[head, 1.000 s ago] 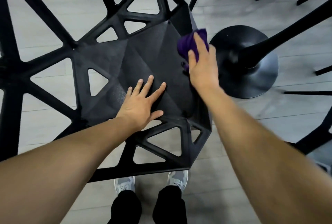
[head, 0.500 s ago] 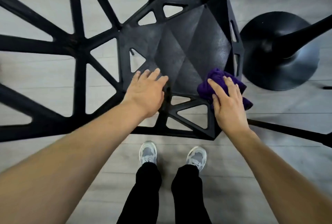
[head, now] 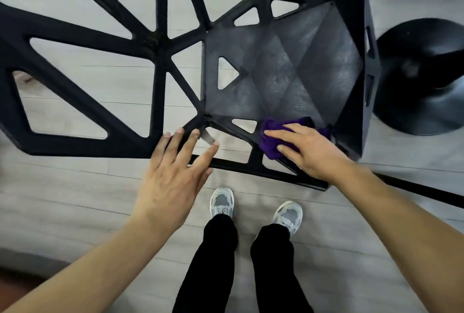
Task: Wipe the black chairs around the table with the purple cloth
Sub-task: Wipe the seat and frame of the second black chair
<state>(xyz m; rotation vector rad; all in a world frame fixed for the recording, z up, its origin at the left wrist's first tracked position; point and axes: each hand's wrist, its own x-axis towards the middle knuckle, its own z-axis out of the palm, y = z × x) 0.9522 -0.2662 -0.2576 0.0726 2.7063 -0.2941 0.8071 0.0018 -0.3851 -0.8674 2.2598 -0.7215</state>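
Looking straight down on 1 black chair [head: 288, 74], its faceted seat ringed by struts with triangular cut-outs. The right hand [head: 308, 152] lies flat on the purple cloth [head: 272, 137], fingers straight and pointing left, thumb stretched alongside. It is pressing the cloth rather than gripping it. The cloth is bunched on the near edge of the seat, close to the near right corner, and purple shows past the fingertips and beyond the knuckles.

The left hand [head: 173, 179] is wide open, all 5 digits spread and straight, holding nothing. It lies over the near rail of the chair frame, left of the seat, with its fingertips reaching the struts. I cannot tell whether the palm presses down or just hovers.

Just beside the chair on the right stands the round black table base [head: 421, 81], its column rising out of view.

Below the hands are 2 grey trainers [head: 222, 202] and black trousers [head: 218, 250] on a pale grey plank floor [head: 75, 199]. Any marking on the trainers is too small and blurred to read.
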